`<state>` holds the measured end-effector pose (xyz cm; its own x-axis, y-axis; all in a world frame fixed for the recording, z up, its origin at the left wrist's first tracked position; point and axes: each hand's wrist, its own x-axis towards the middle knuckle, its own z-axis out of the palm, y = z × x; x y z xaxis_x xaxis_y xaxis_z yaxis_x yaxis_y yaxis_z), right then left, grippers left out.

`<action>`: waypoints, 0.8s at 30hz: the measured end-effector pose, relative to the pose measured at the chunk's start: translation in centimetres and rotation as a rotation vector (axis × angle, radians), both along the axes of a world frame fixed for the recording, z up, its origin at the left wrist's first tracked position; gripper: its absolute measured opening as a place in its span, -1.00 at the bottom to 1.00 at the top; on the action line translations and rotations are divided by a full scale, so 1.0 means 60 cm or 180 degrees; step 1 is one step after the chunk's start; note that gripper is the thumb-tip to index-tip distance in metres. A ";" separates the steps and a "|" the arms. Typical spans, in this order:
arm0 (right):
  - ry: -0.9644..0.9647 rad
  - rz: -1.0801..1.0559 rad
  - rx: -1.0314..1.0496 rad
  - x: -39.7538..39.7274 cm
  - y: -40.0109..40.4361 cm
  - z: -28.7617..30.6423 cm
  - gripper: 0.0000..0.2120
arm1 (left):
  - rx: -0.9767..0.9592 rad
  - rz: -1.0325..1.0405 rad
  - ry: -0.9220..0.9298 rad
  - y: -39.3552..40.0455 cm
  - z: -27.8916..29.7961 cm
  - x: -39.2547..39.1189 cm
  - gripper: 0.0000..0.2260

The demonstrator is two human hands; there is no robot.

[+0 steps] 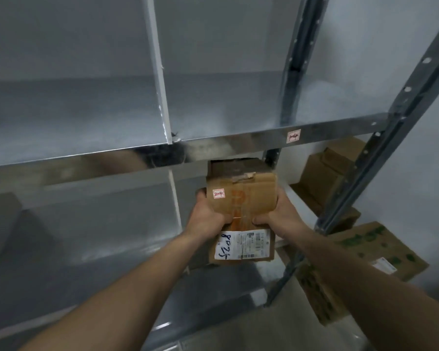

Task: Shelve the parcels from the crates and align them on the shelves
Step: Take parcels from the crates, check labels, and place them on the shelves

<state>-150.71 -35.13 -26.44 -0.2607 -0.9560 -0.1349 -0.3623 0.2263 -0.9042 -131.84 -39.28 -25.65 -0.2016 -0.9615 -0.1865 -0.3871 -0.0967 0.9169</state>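
With the left hand [208, 219] and right hand [276, 216] gripping the cardboard parcel [241, 211] by its sides, half under the upper shelf's edge [238, 141], it could catch that edge and slip

Brown cardboard parcel [241, 198], taped, white label marked "8025" facing up, red-stamped sticker on end; held level, partly under the metal shelf [238, 140] edge.

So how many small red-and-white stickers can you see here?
2: one sticker on the front edge of the metal shelf, another sticker on the parcel both hands hold. Others may be hidden.
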 end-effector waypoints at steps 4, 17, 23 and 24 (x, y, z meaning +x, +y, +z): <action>-0.0061 0.0403 -0.0020 -0.015 -0.039 -0.031 -0.17 | 0.0009 0.0431 -0.0163 -0.011 -0.019 -0.002 -0.35; 0.0214 0.1022 0.0226 -0.024 -0.115 -0.071 -0.16 | 0.0204 0.1467 -0.0245 -0.027 -0.093 -0.018 -0.53; 0.0260 0.1160 0.0205 -0.023 -0.128 -0.077 -0.09 | 0.0273 0.1769 -0.0160 -0.020 -0.083 -0.030 -0.66; 0.0276 0.1181 0.0208 -0.024 -0.129 -0.077 -0.09 | 0.0303 0.1774 -0.0132 -0.020 -0.086 -0.032 -0.66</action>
